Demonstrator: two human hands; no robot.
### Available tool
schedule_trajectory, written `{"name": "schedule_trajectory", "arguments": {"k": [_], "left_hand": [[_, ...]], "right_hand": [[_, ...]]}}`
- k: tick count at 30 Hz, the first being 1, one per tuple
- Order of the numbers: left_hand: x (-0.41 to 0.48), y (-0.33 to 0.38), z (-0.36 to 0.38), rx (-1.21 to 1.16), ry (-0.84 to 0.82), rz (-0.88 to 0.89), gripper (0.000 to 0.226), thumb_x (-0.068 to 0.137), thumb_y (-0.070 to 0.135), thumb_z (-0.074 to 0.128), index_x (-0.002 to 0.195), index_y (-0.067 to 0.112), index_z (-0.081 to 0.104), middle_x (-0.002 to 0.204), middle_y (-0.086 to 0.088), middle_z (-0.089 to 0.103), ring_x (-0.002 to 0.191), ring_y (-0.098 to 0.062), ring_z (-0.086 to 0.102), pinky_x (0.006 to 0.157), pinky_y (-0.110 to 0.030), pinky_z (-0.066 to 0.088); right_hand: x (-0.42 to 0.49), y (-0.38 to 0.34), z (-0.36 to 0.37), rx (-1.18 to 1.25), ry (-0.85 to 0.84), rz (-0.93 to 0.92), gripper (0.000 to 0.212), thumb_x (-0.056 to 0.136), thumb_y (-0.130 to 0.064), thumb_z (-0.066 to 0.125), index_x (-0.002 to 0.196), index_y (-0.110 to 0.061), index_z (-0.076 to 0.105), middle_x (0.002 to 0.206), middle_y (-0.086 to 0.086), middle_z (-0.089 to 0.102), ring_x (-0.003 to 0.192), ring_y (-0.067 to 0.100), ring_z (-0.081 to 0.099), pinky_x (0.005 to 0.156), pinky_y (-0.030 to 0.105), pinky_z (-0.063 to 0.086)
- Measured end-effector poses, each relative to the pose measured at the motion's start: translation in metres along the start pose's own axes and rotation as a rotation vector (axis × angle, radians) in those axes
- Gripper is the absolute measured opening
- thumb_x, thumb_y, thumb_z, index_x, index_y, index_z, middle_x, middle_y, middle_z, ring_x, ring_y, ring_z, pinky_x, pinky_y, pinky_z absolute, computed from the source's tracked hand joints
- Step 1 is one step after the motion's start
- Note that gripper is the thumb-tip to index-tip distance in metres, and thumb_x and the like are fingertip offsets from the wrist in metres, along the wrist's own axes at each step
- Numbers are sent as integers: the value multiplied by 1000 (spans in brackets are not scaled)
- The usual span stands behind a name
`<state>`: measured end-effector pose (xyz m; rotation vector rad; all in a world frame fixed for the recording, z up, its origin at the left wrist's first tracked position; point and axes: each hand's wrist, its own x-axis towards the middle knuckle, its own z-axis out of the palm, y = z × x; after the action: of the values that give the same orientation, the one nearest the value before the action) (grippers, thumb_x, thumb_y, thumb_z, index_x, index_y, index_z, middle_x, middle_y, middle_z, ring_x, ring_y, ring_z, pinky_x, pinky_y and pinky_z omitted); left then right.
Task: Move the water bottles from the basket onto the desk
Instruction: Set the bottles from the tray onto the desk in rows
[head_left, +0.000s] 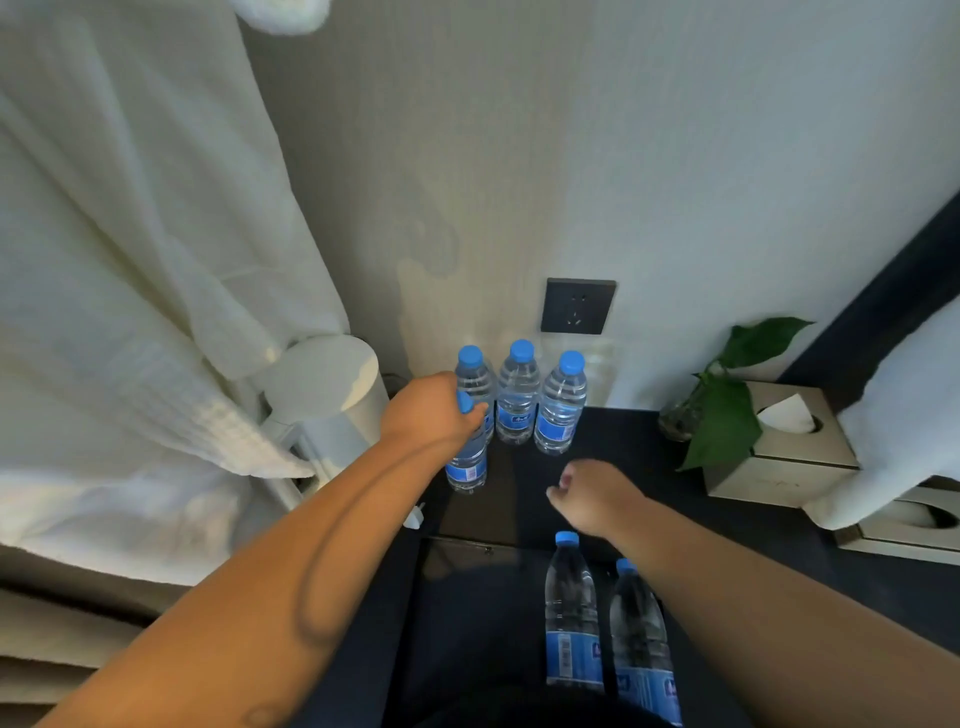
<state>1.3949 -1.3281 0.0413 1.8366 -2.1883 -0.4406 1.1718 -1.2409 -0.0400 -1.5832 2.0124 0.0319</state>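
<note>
Three clear water bottles with blue caps stand in a row on the dark desk (649, 441) against the wall: left (474, 374), middle (517, 395), right (561, 410). My left hand (431, 410) is shut on a fourth bottle (467, 467), gripping it near the cap; it stands upright in front of the left one. My right hand (592, 496) hovers over the desk with fingers curled and nothing in it. Below, two more bottles (571, 613) (641, 644) stand upright in the dark basket (457, 613), the right one partly behind my right forearm.
A white kettle (327, 384) stands left of the bottles, beside hanging white cloth (130, 260). A wall socket (577, 306) sits above the row. A leafy plant in glass (722, 410), a tissue box (789, 447) and a white towel (904, 405) fill the desk's right side.
</note>
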Motion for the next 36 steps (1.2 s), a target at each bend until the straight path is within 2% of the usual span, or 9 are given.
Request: {"name": "schedule_trajectory", "arguments": {"k": [6,13,16,19,22,25,29,32,36], "left_hand": [[-6,0,-1,23,-7,12,40,89,52,68,70,28,42,67,8,49,59,-12,45,50,-28,28],[-15,4,7,74,46,13,45,86,65,68,89,23,53,75,3,54,71,-23,56,62,-32,40],[-24,3,16,29,104,-61,59,83,69,67,110,18,53,90,-3,67,83,-29,66,64,-34,45],[-46,0,36,-233,155,-256,64,82,64,70,125,20,50,108,-4,71,97,-31,69,70,-33,46],[-80,-5,73,-319,68,-464,70,86,62,69,133,14,48,119,-10,69,109,-35,67,79,-37,48],[-116,-4,112,-284,-35,-463,54,93,55,64,119,8,59,113,-11,71,109,-34,68,80,-33,46],[-128,14,141,-225,-285,-235,37,98,49,59,95,15,74,91,-3,75,94,-25,71,77,-31,51],[-117,36,150,-209,-388,-121,44,98,51,56,84,14,74,83,-3,75,86,-23,70,74,-31,52],[-100,59,167,-45,-548,-106,55,98,58,50,75,10,65,82,-10,70,86,-29,67,70,-33,44]], "right_hand": [[-32,5,45,-183,-72,-6,43,97,-54,58,122,-20,60,115,1,65,105,23,64,75,35,47],[-48,19,41,-102,52,94,35,104,-49,47,121,-20,60,106,1,65,97,21,65,80,39,56],[-50,43,35,-127,37,162,33,103,-48,51,119,-22,63,107,1,65,97,20,63,78,36,53],[-51,65,33,-149,-43,193,36,101,-48,56,122,-21,64,116,3,65,101,21,62,75,35,47],[-52,80,35,-126,-90,202,43,98,-53,57,125,-20,61,120,4,64,107,23,63,75,36,47],[-56,88,41,-83,-77,207,52,94,-58,58,128,-19,55,114,2,64,104,24,64,70,36,46],[-56,92,45,-83,-65,302,66,85,-69,60,127,-19,52,83,-5,49,83,22,57,53,33,37],[-50,93,44,-132,-140,324,61,82,-78,55,104,-21,61,78,-4,59,72,18,61,52,32,39],[-40,90,44,-164,-164,336,60,75,-83,57,77,-23,56,74,-2,66,65,20,61,51,32,41]]}}
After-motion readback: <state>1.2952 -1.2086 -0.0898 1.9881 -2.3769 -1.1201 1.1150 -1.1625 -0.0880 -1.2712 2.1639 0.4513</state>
